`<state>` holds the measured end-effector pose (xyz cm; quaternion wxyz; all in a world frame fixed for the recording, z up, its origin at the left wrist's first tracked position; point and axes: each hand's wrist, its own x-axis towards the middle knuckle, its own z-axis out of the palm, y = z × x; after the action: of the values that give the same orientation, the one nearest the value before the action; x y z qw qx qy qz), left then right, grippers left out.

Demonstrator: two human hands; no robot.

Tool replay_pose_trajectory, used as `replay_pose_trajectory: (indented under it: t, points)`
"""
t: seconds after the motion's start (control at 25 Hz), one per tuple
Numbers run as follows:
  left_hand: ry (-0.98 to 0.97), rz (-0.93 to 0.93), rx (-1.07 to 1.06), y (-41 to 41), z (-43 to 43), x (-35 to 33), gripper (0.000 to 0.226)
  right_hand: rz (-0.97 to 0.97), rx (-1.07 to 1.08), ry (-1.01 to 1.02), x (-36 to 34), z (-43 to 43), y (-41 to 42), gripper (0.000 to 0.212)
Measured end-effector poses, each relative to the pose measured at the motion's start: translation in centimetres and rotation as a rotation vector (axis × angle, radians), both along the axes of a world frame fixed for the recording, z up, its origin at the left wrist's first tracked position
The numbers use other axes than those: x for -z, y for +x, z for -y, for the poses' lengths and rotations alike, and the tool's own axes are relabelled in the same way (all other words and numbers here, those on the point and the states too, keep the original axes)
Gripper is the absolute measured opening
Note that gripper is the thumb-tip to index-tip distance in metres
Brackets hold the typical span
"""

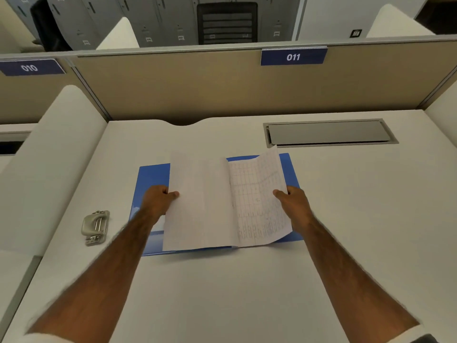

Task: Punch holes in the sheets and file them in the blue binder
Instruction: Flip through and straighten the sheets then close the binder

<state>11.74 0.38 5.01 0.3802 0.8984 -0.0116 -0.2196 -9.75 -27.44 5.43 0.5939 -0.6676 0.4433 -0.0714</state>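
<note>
A small grey metal hole punch (pixel 95 227) sits on the white counter (pixel 222 293) well to the left of the work, apart from everything else, and a grey hinged cable flap (pixel 329 132) is set into the counter's far right, in front of the beige divider panel (pixel 197 87) carrying a blue plate marked 011 (pixel 293 57). The flat blue plastic binder (pixel 150 177) lies in the middle of the counter, largely covered by the white paper sheets (pixel 202 201) held over it. The left hand (pixel 158 199) pinches the left edge of the sheets, thumb on top and fingers (pixel 165 191) curled beneath; the right hand (pixel 293 200) clasps the right edge likewise. The right sheet shows a faint printed grid too blurred to read. Whether the sheets touch the binder cannot be told.
</note>
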Motion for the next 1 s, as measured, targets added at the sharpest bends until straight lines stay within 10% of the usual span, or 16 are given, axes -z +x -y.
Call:
replay_pose_trajectory:
  t: [0.72,1.0]
  points:
    - [0.204,0.468,-0.034,-1.4,1.7,2.4,0.033,0.016,0.006,-0.033,0.2,-0.6,-0.8,0.037]
    - [-0.326,-0.092,0.234,-9.1,13.8,-4.3,0.049,0.189,-0.092,0.018,-1.4,-3.2,1.2,0.032]
